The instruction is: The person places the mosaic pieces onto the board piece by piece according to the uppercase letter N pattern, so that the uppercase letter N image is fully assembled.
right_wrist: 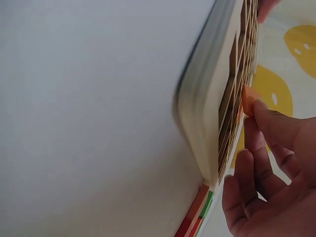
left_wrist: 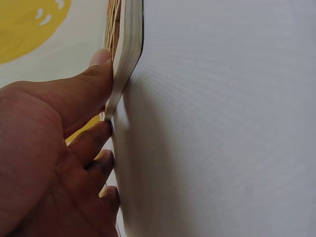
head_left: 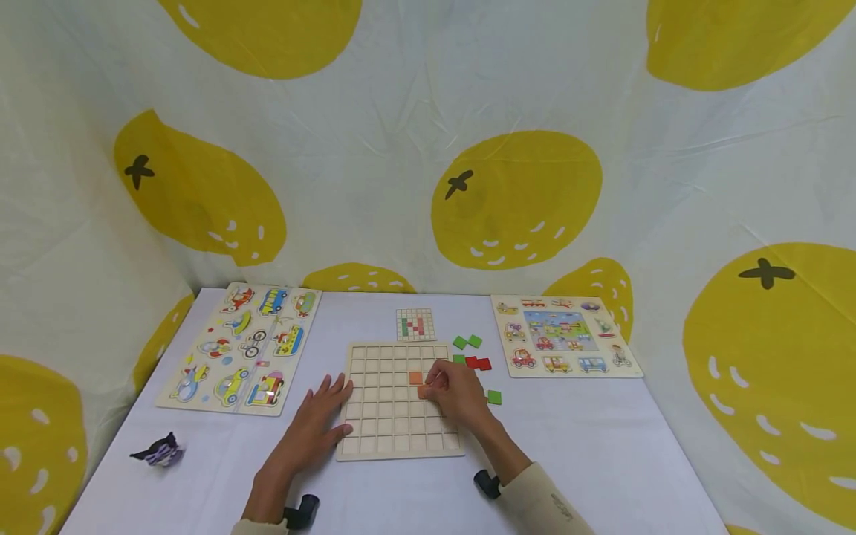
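Note:
A wooden grid board (head_left: 374, 429) lies on the white table in the head view. My right hand (head_left: 460, 394) is over its right half and pinches an orange square tile (head_left: 423, 391) between thumb and fingers. In the right wrist view that tile (right_wrist: 250, 100) is tilted at the grid's surface. Another orange tile (head_left: 415, 377) sits in a cell just above it. My left hand (head_left: 316, 418) rests at the board's left edge with its fingers spread; in the left wrist view the thumb and fingertips touch the board's side.
Green tiles (head_left: 474, 341) and red tiles (head_left: 478, 362) lie right of the board. A small pattern card (head_left: 415, 325) is behind it. Vehicle puzzles stand left (head_left: 207, 379) and right (head_left: 568, 364). A dark hair clip-like object (head_left: 160, 451) lies at the front left.

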A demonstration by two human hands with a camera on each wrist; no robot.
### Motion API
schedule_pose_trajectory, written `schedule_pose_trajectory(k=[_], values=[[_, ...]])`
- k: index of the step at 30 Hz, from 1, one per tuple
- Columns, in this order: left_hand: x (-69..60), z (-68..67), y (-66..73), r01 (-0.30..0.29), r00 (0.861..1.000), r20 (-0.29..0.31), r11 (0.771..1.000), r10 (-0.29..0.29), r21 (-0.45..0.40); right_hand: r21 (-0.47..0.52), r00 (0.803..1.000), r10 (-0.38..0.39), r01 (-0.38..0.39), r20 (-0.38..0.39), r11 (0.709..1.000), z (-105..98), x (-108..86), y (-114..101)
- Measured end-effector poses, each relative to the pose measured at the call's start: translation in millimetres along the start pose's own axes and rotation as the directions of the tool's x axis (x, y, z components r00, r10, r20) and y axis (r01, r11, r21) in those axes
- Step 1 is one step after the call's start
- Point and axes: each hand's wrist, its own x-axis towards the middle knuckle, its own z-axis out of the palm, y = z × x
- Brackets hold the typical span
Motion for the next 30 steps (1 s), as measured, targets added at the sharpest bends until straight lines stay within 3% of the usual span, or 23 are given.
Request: schedule_pose_trajectory(k=[11, 18, 25, 30], values=[[0.0, -0.3, 1.4, -0.009, 1.000, -0.009, 1.000, 0.009, 0.001, -0.054, 0.998, 0.068, -0.068, 0.008, 0.996, 12, 3.8, -11], [-0.1, -0.4, 1.1, -0.013, 1.000, -0.012, 1.000, 0.013, 0.001, -0.103, 0.997, 0.066, -0.063, 0.027, 0.993, 13, 3.9, -14], [-1.0, -0.3, 0.9, -0.014, 1.000, -0.010, 1.000, 0.014, -0.002, -0.050, 0.998, 0.019, -0.016, 0.062, 0.999, 2, 1.8, -8], [-0.7, -0.3, -0.4, -0.021, 1.000, -0.010, 1.000, 0.021, 0.005, 0.000, 1.000, -0.009, 0.009, 0.015, 1.000, -11, -0.8, 2]])
